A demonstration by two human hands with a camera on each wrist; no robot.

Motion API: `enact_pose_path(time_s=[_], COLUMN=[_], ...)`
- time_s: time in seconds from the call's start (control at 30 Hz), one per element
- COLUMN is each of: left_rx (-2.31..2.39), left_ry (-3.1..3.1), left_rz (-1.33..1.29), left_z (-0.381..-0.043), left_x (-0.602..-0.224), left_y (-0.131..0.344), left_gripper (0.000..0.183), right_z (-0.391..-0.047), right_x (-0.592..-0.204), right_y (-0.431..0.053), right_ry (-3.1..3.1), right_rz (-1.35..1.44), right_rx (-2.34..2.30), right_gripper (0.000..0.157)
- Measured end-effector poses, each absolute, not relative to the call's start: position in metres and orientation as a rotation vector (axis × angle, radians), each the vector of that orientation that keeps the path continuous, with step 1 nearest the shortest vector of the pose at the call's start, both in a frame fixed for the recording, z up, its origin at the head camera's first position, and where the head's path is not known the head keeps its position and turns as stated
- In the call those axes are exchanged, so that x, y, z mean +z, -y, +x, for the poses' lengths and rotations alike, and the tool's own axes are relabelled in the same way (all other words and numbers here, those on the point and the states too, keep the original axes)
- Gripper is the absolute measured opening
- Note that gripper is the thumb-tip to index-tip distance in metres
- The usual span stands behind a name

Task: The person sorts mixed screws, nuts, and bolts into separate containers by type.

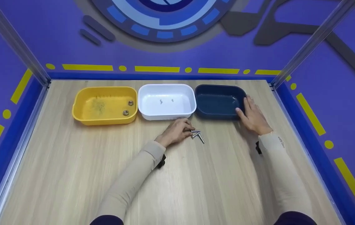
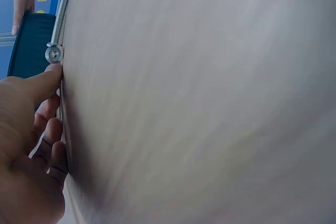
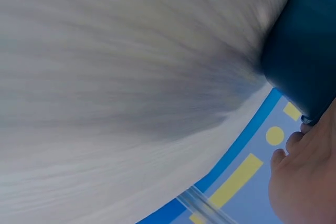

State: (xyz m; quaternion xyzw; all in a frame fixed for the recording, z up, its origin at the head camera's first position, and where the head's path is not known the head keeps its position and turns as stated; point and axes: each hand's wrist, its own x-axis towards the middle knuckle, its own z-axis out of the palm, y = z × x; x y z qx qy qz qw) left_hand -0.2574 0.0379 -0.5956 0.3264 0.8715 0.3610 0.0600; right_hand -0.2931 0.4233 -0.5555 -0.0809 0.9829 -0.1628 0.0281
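Observation:
My left hand (image 1: pixel 176 131) is at a small group of metal bolts (image 1: pixel 201 138) on the table before the white bin. Thumb and curled fingers come together at the near end of one bolt and seem to pinch it. In the left wrist view, a threaded bolt (image 2: pixel 59 27) with a round socket head lies just beyond the thumb tip. My right hand (image 1: pixel 254 118) holds the right end of the dark blue bin (image 1: pixel 216 117), thumb over the rim and fingers along the outer side. The right wrist view shows only part of that hand (image 3: pixel 307 177).
The white bin (image 1: pixel 168 117), with two small grey marks inside, stands between the dark bin and the yellow bin (image 1: pixel 102 122). Two metal nuts (image 1: pixel 126 112) lie in the yellow one. Purple walls (image 1: pixel 165 56) and metal posts (image 1: pixel 315 40) border the wooden table (image 1: pixel 212 187).

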Motion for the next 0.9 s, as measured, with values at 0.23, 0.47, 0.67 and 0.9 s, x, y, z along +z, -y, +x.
enact_pose_path(time_s=[0.23,0.47,0.67,0.9], left_rx=[1.108,1.165,1.181,1.203], left_ry=[-2.615,-2.605,-2.59,-2.573], left_rz=[0.944,0.949,0.962,0.994], left_z=[-0.2606,-0.2622,-0.2635,-0.2629], left_x=[-0.5948,-0.5938,-0.5929,-0.5873], left_y=[-0.0369,-0.0356,-0.0355,-0.0373], left_gripper=[0.022,0.022,0.022,0.02], right_z=[-0.2947,-0.2929,-0.2933,-0.2932], right_x=[-0.557,-0.5547,-0.5542,-0.5542], right_y=[-0.4228,-0.4239,-0.4238,-0.4229], right_ry=[-3.037,-3.038,-3.038,-3.047], right_rz=[-0.257,-0.275,-0.278,-0.275], right_rx=[-0.489,-0.488,-0.467,-0.462], right_gripper=[0.09,0.087,0.087,0.087])
